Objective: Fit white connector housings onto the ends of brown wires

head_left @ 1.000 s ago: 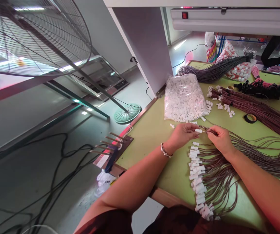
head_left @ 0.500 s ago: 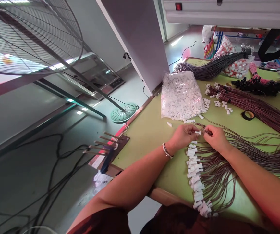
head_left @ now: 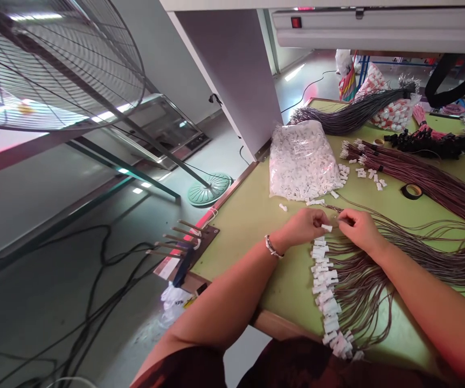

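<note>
My left hand [head_left: 305,226] pinches a small white plastic connector [head_left: 326,228] between thumb and fingertips. Close by on its right, my right hand [head_left: 357,229] is closed, with the fingertips pinched on a thin brown wire whose end points toward the connector. A small gap separates the two hands. Below them runs a column of white connectors [head_left: 326,291], with brown wires [head_left: 363,302] trailing from it to the right. Above the left hand, several loose connectors [head_left: 315,202] lie beside a clear bag of white connectors [head_left: 303,161].
Bundled brown wires [head_left: 430,178] and a roll of black tape [head_left: 411,191] lie on the green table [head_left: 232,237] to the right. A pegged rack [head_left: 187,242] is fixed at its left edge. A large fan [head_left: 62,70] stands at left, cables [head_left: 90,302] on the floor.
My left hand has lowered slightly with the connector, tilting it. My right hand has drawn a little apart from it. The whole view has shifted slightly.
</note>
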Demonstrator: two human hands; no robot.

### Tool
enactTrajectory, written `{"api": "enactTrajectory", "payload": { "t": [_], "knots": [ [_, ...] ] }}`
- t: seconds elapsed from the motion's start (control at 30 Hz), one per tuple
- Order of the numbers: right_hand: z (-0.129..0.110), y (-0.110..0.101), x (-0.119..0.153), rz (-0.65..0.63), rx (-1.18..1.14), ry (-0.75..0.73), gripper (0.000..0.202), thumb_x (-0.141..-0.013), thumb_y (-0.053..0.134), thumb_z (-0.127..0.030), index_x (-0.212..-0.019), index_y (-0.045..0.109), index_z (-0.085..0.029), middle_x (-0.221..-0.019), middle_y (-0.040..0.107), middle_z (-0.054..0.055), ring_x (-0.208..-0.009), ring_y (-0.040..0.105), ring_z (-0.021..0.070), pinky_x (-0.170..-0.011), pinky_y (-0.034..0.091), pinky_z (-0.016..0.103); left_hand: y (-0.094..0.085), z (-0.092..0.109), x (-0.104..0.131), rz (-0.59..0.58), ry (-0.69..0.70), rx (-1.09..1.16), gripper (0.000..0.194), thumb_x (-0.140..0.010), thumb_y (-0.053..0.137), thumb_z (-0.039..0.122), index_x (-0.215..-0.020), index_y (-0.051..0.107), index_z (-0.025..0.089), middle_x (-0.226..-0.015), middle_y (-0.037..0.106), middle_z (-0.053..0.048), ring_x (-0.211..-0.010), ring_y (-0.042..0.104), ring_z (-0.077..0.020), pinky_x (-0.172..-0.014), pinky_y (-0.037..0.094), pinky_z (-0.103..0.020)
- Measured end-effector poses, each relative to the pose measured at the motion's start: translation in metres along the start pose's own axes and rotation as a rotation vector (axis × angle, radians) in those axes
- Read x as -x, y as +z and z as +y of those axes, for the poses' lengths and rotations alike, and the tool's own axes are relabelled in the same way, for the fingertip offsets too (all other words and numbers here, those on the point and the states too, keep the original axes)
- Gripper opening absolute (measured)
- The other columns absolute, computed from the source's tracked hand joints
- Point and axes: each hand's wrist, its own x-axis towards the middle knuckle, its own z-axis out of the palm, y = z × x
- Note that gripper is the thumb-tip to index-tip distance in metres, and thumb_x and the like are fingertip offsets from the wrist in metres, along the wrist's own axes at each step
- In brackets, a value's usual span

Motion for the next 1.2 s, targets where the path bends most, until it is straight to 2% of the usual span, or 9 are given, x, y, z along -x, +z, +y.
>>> {"api": "enactTrajectory", "payload": {
  "t": [0.13, 0.2, 0.3, 0.33, 0.6, 0.77, 0.87, 1.07, 1.2],
  "knots": [
    [0.001, -0.002, -0.005, 0.062, -0.296, 0.160, 0.025, -0.070, 0.061, -0.042, -0.070, 0.063, -0.017, -0.056, 0.054, -0.001, -0.051, 0.045, 0.0117, -0.052, 0.037, 0.026, -0.027, 0.010, 0.008, -0.275, 0.218, -0.213, 0.007, -0.069, 0.066, 0.017, -0.074, 0.069, 0.015, -0.083, 0.066, -0.006, -0.072, 0.060, -0.0128, -0.066, 0.049, -0.023],
    [0.000, -0.002, -0.006, 0.048, -0.354, 0.202, 0.027, -0.068, 0.064, -0.043, -0.074, 0.063, -0.017, -0.055, 0.051, -0.003, -0.049, 0.042, 0.0105, -0.049, 0.035, 0.025, -0.034, 0.010, 0.005, -0.145, 0.243, -0.295, 0.009, -0.075, 0.063, 0.021, -0.075, 0.071, 0.016, -0.084, 0.067, -0.007, -0.076, 0.061, -0.0148, -0.072, 0.050, -0.026],
    [-0.002, -0.002, -0.006, 0.025, -0.362, 0.166, 0.027, -0.066, 0.068, -0.041, -0.077, 0.065, -0.017, -0.056, 0.046, -0.004, -0.051, 0.039, 0.0095, -0.050, 0.033, 0.024, -0.030, 0.003, -0.008, 0.314, 0.168, -0.440, 0.019, -0.084, 0.052, 0.020, -0.085, 0.071, 0.017, -0.086, 0.067, -0.008, -0.080, 0.061, -0.0166, -0.077, 0.050, -0.031],
    [-0.003, -0.002, -0.006, 0.022, -0.361, 0.151, 0.026, -0.066, 0.068, -0.040, -0.077, 0.065, -0.017, -0.056, 0.045, -0.004, -0.052, 0.039, 0.0095, -0.050, 0.033, 0.024, -0.026, -0.001, -0.014, 0.391, 0.158, -0.490, 0.021, -0.085, 0.051, 0.019, -0.090, 0.071, 0.017, -0.090, 0.067, -0.008, -0.082, 0.061, -0.0171, -0.079, 0.049, -0.031],
    [-0.003, -0.001, -0.004, 0.032, -0.358, 0.194, 0.021, -0.071, 0.061, -0.036, -0.080, 0.065, -0.017, -0.054, 0.054, -0.003, -0.049, 0.041, 0.0096, -0.049, 0.034, 0.024, -0.005, -0.010, -0.032, 0.372, 0.055, -0.848, 0.024, -0.089, 0.046, 0.021, -0.088, 0.070, 0.019, -0.092, 0.061, -0.009, -0.093, 0.056, -0.0224, -0.078, 0.048, -0.033],
    [-0.007, -0.003, -0.004, 0.031, -0.401, 0.202, 0.017, -0.067, 0.060, -0.032, -0.077, 0.062, -0.018, -0.052, 0.056, -0.003, -0.046, 0.041, 0.0090, -0.048, 0.032, 0.023, -0.019, -0.007, -0.017, 0.499, 0.168, -0.580, 0.016, -0.083, 0.051, 0.018, -0.083, 0.066, 0.016, -0.099, 0.061, -0.009, -0.092, 0.057, -0.0194, -0.084, 0.049, -0.033],
    [-0.009, -0.004, -0.004, 0.018, -0.390, 0.196, 0.015, -0.065, 0.059, -0.033, -0.068, 0.060, -0.018, -0.053, 0.055, -0.003, -0.049, 0.042, 0.0096, -0.049, 0.032, 0.023, -0.024, -0.001, -0.005, 0.543, 0.053, -0.213, 0.014, -0.080, 0.055, 0.022, -0.087, 0.064, 0.015, -0.084, 0.064, -0.006, -0.073, 0.059, -0.0149, -0.069, 0.051, -0.029],
    [-0.009, -0.001, -0.004, 0.073, -0.315, 0.154, 0.013, -0.063, 0.055, -0.030, -0.059, 0.051, -0.019, -0.051, 0.040, -0.005, -0.051, 0.033, 0.0088, -0.049, 0.027, 0.023, -0.009, 0.015, 0.005, 0.258, -0.132, 0.299, 0.019, -0.076, 0.059, 0.023, -0.088, 0.068, 0.012, -0.060, 0.056, 0.001, -0.047, 0.045, -0.0052, -0.047, 0.040, -0.019],
    [-0.010, -0.001, -0.003, 0.056, -0.294, 0.154, 0.009, -0.062, 0.052, -0.025, -0.057, 0.049, -0.018, -0.052, 0.037, -0.005, -0.052, 0.031, 0.0088, -0.049, 0.025, 0.024, 0.001, 0.012, 0.000, 0.206, -0.125, 0.464, 0.020, -0.079, 0.061, 0.025, -0.094, 0.065, 0.013, -0.063, 0.057, 0.001, -0.046, 0.045, -0.0043, -0.044, 0.038, -0.018]
  ]
}}
